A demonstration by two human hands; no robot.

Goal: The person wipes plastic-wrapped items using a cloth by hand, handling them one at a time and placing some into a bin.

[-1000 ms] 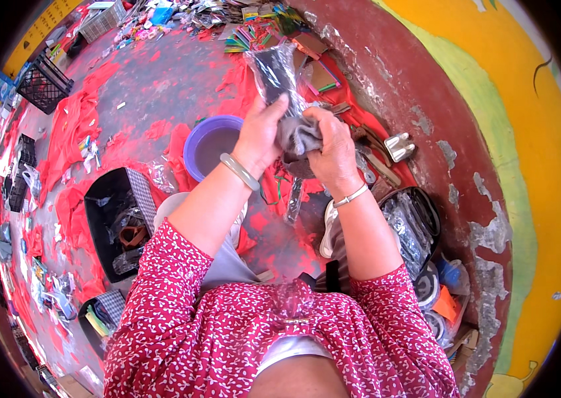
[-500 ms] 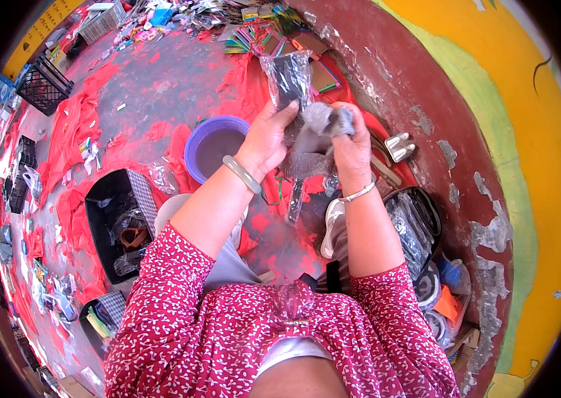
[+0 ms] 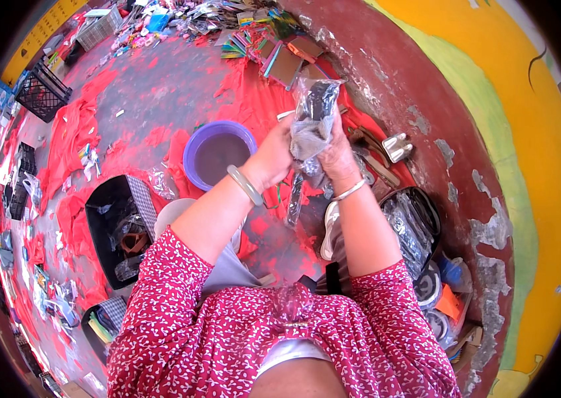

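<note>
While both hands point(image 3: 307, 156) grip a clear bag point(image 3: 311, 113) — purple basin point(image 3: 217, 149) just left, wall point(image 3: 426, 86) right.

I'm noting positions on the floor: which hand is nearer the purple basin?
Left. The left hand sits just right of the purple basin, gripping the clear plastic bag; the right hand holds the bag's far side, farther off.
</note>
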